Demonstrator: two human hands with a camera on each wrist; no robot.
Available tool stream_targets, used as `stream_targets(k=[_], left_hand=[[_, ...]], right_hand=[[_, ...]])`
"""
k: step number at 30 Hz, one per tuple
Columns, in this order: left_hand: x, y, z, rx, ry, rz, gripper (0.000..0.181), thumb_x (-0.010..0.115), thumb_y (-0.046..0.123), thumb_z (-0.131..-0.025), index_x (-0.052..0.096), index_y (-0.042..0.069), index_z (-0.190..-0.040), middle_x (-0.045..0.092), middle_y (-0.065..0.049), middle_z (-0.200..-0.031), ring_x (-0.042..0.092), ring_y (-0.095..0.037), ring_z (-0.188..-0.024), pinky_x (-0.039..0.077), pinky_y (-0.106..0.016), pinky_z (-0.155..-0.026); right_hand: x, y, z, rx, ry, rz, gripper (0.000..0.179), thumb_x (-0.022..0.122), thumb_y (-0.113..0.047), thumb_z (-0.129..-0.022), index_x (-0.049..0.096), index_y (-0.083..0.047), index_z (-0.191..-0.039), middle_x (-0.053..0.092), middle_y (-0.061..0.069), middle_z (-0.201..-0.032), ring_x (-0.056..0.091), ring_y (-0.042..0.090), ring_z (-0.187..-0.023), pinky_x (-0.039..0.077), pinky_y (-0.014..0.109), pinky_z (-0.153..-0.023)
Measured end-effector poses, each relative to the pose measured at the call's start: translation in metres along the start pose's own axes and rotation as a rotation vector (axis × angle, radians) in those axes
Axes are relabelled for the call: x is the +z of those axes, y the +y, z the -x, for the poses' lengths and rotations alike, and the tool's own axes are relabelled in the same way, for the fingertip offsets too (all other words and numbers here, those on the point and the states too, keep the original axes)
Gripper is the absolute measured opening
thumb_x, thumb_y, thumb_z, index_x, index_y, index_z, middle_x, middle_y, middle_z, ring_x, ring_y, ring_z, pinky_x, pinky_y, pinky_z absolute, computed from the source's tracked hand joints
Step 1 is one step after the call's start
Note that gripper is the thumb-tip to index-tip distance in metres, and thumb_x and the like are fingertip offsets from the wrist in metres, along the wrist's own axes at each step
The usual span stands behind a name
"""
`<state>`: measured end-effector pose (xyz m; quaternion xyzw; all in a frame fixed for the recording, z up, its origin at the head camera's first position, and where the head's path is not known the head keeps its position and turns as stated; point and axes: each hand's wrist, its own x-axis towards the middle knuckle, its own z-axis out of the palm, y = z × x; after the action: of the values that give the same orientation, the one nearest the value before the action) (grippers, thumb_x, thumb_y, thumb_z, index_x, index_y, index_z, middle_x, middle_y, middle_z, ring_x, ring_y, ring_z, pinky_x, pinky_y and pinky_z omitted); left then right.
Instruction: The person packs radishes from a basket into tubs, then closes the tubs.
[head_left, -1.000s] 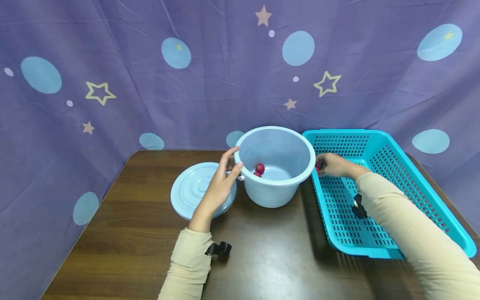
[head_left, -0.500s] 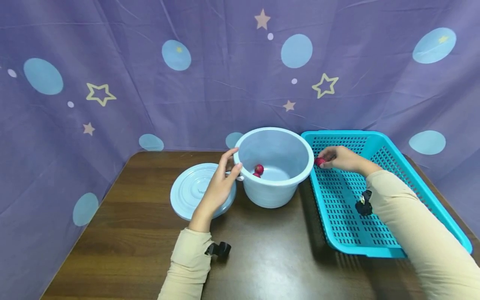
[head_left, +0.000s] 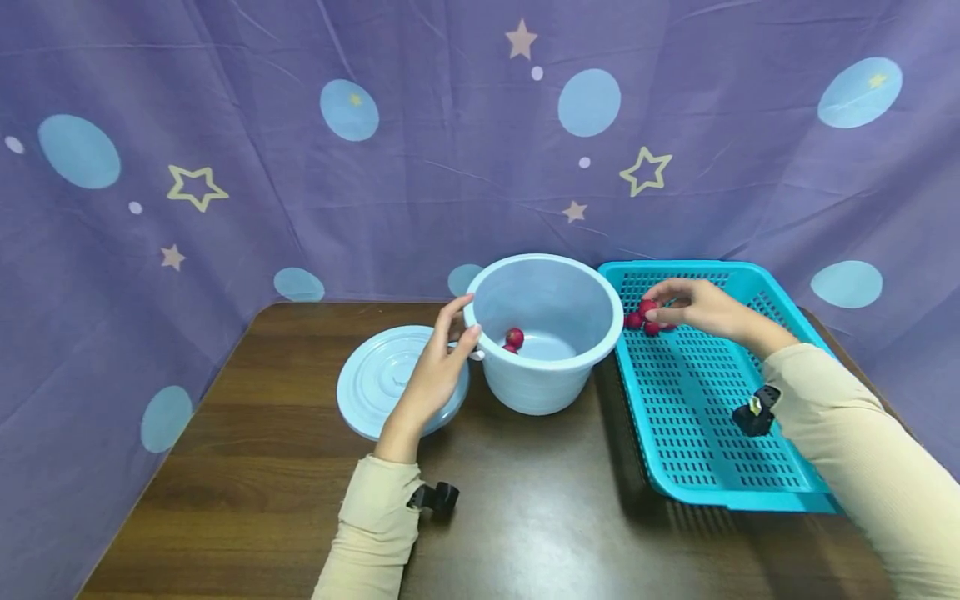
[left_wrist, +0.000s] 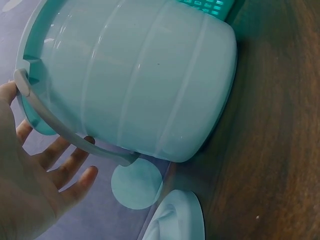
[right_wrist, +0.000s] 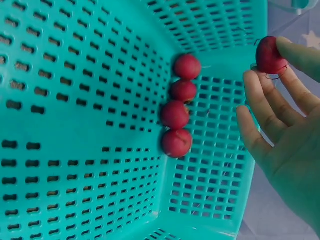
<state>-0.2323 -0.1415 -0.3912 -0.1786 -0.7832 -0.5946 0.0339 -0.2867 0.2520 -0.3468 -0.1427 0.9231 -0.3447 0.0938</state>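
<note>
Red fruit (right_wrist: 270, 56): small, round, held up near the back left corner of the turquoise basket (head_left: 693, 400); thin wiry strands show at its ends.
Right hand (head_left: 693, 307): thumb and fingertips pinch the red fruit, with the remaining fingers spread loosely. A light hold across the widest part should serve best, just firm enough that the round skin cannot roll free.
Row of fruits (right_wrist: 175, 114): four in a touching line along the foot of the basket's back wall. Lifting well clear before any sideways move should leave the row unstirred and the basket's rim unknocked.
Left hand (head_left: 433, 375): fingers spread, tips against the left side of the bucket's rim, beside its handle (left_wrist: 52, 119). Steady, gentle contact should suffice; a hard push could slide or tip the bucket.
Pale blue bucket (head_left: 536, 387): upright and uncovered near the back edge of the desk (head_left: 225, 500), left of the basket; I cannot tell whether the two touch.
Pair of fruits (head_left: 515, 337): inside the bucket, low on its left side. Anything added is better lowered than dropped, to avoid bruising.
Lid (head_left: 375, 383): on the desk left of the bucket, partly behind the left forearm.
</note>
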Motion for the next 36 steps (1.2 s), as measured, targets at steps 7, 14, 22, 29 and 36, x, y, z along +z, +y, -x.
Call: stream_targets(k=[7, 14, 22, 29, 36], left_hand=[[0.001, 0.002, 0.000, 0.016, 0.009, -0.014, 0.049, 0.047, 0.034, -0.106, 0.032, 0.028, -0.151, 0.050, -0.015, -0.137, 0.052, -0.025, -0.119, 0.043, -0.044, -0.097], [0.002, 0.003, 0.000, 0.007, 0.005, 0.011, 0.049, 0.047, 0.033, -0.106, 0.031, 0.026, -0.152, 0.049, -0.019, -0.136, 0.055, -0.027, -0.114, 0.043, -0.044, -0.097], [0.002, 0.005, 0.003, -0.009, 0.008, 0.023, 0.049, 0.047, 0.032, -0.106, 0.032, 0.026, -0.152, 0.051, -0.021, -0.133, 0.055, -0.028, -0.111, 0.042, -0.044, -0.097], [0.001, 0.003, 0.003, -0.002, 0.019, 0.029, 0.048, 0.048, 0.031, -0.106, 0.033, 0.026, -0.151, 0.051, -0.022, -0.133, 0.057, -0.028, -0.108, 0.043, -0.043, -0.096], [0.002, 0.003, 0.002, 0.004, 0.018, 0.015, 0.048, 0.049, 0.031, -0.106, 0.034, 0.027, -0.151, 0.051, -0.022, -0.132, 0.058, -0.027, -0.106, 0.044, -0.043, -0.094]], right_hand=[[-0.007, -0.012, 0.013, -0.026, 0.035, -0.042, 0.049, 0.063, -0.035, -0.098, 0.055, -0.005, -0.136, 0.059, 0.017, -0.128, 0.062, 0.031, -0.105, 0.052, 0.039, -0.086], [-0.010, -0.024, 0.023, -0.055, 0.097, -0.113, 0.046, 0.062, -0.032, -0.099, 0.056, -0.007, -0.137, 0.059, 0.014, -0.131, 0.063, 0.015, -0.102, 0.052, 0.027, -0.080], [0.000, -0.037, 0.025, -0.088, 0.132, -0.166, 0.043, 0.064, -0.032, -0.098, 0.059, -0.011, -0.135, 0.063, 0.007, -0.128, 0.063, 0.015, -0.105, 0.051, 0.031, -0.084], [0.009, -0.054, 0.023, -0.146, 0.170, -0.229, 0.040, 0.067, -0.026, -0.096, 0.062, -0.010, -0.132, 0.068, 0.005, -0.120, 0.066, 0.014, -0.099, 0.051, 0.027, -0.081], [0.014, -0.066, 0.021, -0.205, 0.139, -0.242, 0.037, 0.070, -0.023, -0.094, 0.064, -0.010, -0.128, 0.069, 0.007, -0.112, 0.066, 0.022, -0.095, 0.053, 0.031, -0.079]])
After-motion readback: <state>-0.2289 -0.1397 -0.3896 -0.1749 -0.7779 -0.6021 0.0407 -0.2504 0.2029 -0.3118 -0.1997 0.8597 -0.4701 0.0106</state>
